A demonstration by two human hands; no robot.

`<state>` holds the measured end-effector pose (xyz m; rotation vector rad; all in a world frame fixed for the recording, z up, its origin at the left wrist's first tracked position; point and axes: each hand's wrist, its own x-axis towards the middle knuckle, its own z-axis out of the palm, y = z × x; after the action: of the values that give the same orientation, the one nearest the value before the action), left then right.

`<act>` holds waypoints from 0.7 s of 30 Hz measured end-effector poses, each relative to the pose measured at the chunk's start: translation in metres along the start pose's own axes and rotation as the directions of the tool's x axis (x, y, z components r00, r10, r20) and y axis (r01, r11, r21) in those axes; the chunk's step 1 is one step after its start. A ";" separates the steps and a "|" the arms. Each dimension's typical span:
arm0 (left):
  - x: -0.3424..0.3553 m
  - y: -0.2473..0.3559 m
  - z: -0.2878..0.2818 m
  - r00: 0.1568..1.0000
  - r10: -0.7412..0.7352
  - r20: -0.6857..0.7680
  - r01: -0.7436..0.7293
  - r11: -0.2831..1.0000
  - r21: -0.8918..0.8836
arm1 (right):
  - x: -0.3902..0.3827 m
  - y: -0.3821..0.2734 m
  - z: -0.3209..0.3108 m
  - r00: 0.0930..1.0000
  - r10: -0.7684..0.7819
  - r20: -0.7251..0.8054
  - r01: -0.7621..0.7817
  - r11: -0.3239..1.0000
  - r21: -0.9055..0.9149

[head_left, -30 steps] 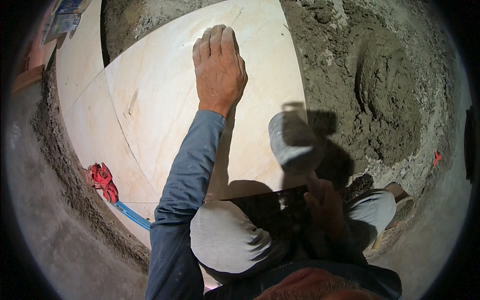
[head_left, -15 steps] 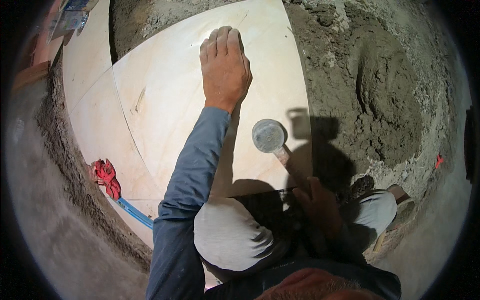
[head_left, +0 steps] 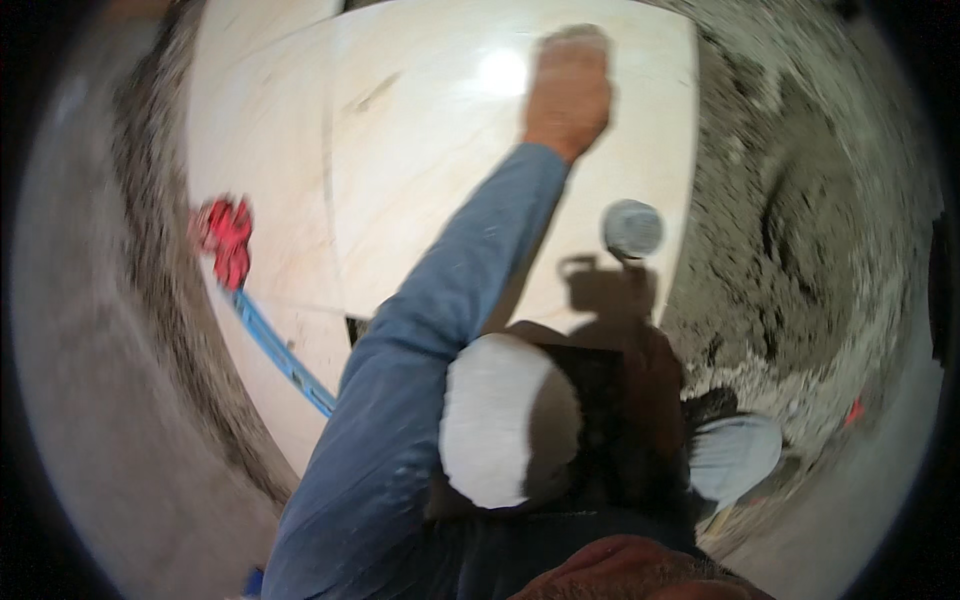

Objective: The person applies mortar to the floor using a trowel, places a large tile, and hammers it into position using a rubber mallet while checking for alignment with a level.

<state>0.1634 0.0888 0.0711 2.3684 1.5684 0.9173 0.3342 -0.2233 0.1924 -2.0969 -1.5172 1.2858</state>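
Note:
My left hand (head_left: 570, 95) lies palm down on the far part of a large cream tile (head_left: 430, 180), its fingers bent a little and blurred at the tips. Nothing shows in it. In deep shadow by my knee, my right hand (head_left: 655, 365) is closed round the handle of a mallet. The round grey mallet head (head_left: 632, 229) is over the tile near its right edge; I cannot tell whether it touches. The handle is mostly lost in shadow.
Wet grey mortar (head_left: 800, 220) lies right of the tile. On the left, a red cloth or glove (head_left: 230, 240) sits at the end of a blue spirit level (head_left: 280, 350). Further tiles (head_left: 260, 130) adjoin on the left, bordered by rough dirt. A small red piece (head_left: 855, 412) lies at the right.
The view has shifted, so the tile and level sit differently in it. My left hand appears further right on the tile. The mallet head has moved closer to the tile's right edge.

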 end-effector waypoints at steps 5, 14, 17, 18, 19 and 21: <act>-0.016 -0.009 -0.009 0.990 -0.028 -0.137 0.032 0.999 0.025 | 0.008 0.007 0.014 0.988 0.152 0.024 -0.154 0.982 0.110; -0.106 -0.038 -0.068 0.910 -0.328 -0.255 0.393 0.879 0.271 | 0.006 -0.003 0.024 0.986 0.160 -0.052 -0.153 0.981 0.116; -0.145 -0.072 -0.119 0.847 -0.502 -0.174 0.529 0.829 0.183 | 0.011 -0.018 0.031 0.989 0.140 -0.047 -0.134 0.985 0.105; -0.153 -0.078 -0.133 0.816 -0.556 -0.158 0.577 0.797 0.178 | 0.011 -0.023 0.033 0.990 0.136 -0.045 -0.131 0.986 0.099; -0.160 -0.083 -0.146 0.788 -0.586 -0.191 0.615 0.768 0.181 | 0.011 -0.027 0.034 0.990 0.134 -0.047 -0.129 0.987 0.093; -0.167 -0.091 -0.156 0.760 -0.608 -0.231 0.647 0.742 0.174 | 0.012 -0.036 0.038 0.991 0.124 -0.052 -0.120 0.990 0.080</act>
<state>-0.0399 -0.0482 0.0887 1.6695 2.4484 0.7909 0.2825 -0.2082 0.1873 -2.1874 -1.3127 1.2917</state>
